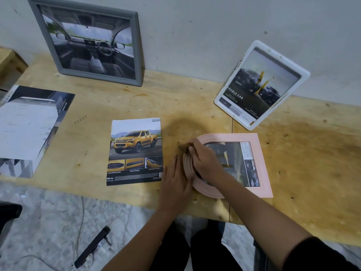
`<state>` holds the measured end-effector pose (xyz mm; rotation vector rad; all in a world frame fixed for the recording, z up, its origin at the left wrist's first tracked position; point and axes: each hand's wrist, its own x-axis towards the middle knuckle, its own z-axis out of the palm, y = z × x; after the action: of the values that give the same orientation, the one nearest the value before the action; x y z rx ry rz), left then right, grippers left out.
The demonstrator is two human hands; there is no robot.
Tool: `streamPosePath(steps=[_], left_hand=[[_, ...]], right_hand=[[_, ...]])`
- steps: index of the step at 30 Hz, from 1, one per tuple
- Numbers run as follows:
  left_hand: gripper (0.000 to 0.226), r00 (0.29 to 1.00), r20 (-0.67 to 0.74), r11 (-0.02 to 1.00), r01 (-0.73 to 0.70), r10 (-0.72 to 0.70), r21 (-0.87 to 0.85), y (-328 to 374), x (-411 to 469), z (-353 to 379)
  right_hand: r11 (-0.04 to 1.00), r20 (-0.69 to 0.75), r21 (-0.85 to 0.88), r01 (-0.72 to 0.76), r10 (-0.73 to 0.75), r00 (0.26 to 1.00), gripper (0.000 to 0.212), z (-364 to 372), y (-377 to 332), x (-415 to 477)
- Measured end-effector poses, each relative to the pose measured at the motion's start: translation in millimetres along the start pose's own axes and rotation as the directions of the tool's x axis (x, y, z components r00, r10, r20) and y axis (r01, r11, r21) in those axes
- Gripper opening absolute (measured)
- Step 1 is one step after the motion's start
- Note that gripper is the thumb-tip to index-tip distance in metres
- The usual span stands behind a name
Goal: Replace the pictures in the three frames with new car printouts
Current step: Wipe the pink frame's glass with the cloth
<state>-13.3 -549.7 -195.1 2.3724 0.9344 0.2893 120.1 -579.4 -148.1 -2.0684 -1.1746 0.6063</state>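
Head view: the pink frame (pixel 259 163) lies face up on the desk (pixel 302 153), right of centre, with a dark picture in its opening. Its left end is blurred. The right hand (pixel 205 161) is curled over that left end and pinches a small brown piece (pixel 182 146), which cannot be identified. The left hand (pixel 175 184) is released, its fingers straight and pressed against the frame's near-left edge. The yellow truck printout (pixel 134 151) lies flat just left of the hands. The grey frame (pixel 138 49) and the white frame (pixel 303 74) lean on the far wall, each holding a car picture. Hazards: the frame sits near the desk's near edge, so an uneven pull could slide it off. A forced pull on the brown piece could tear the picture or snap the piece. The bracing hand could drift left and crease the printout.
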Motion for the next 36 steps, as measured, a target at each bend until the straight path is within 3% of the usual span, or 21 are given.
streamPosePath(steps=[4,10,12,15,18,20,25,31,36], left_hand=[[0.061,0.997,0.071,0.99,0.016,-0.026,0.139,2,-17,4],[0.071,0.986,0.157,0.986,0.031,-0.057,0.161,1,-14,-1],[0.068,0.983,0.183,0.999,0.02,-0.028,0.047,5,-12,-7],[0.046,0.967,0.238,0.952,0.152,-0.088,-0.265,1,3,-50],[0.023,0.972,0.063,0.897,0.232,-0.225,-0.377,-10,31,-93],[0.022,0.972,0.048,0.919,0.235,-0.232,-0.315,-2,59,-95],[0.032,0.912,0.383,0.963,0.222,-0.149,-0.152,27,115,-46],[0.028,0.95,0.262,0.952,0.229,-0.172,-0.205,22,105,-28],[0.029,0.954,0.254,0.956,0.216,-0.162,-0.199,26,103,-29]], right_hand=[[1.0,0.052,0.004,-0.03,0.029,0.998,0.019,0,1,-3],[0.996,0.136,0.085,-0.034,0.022,0.991,0.022,2,7,-31],[0.985,0.127,0.157,-0.068,0.048,0.991,0.026,7,7,-36],[0.988,0.109,0.131,-0.077,0.063,0.992,0.03,7,5,-36],[0.995,0.063,0.088,-0.042,0.037,0.997,0.03,6,4,-38],[0.996,0.05,0.086,-0.023,0.019,0.999,0.031,10,5,-40],[0.997,0.035,0.078,0.008,-0.011,0.999,0.028,17,12,-51],[0.996,0.137,0.047,0.078,-0.083,0.987,0.021,0,20,-75],[0.979,0.273,0.035,0.201,-0.203,0.94,0.02,-30,37,-92]])
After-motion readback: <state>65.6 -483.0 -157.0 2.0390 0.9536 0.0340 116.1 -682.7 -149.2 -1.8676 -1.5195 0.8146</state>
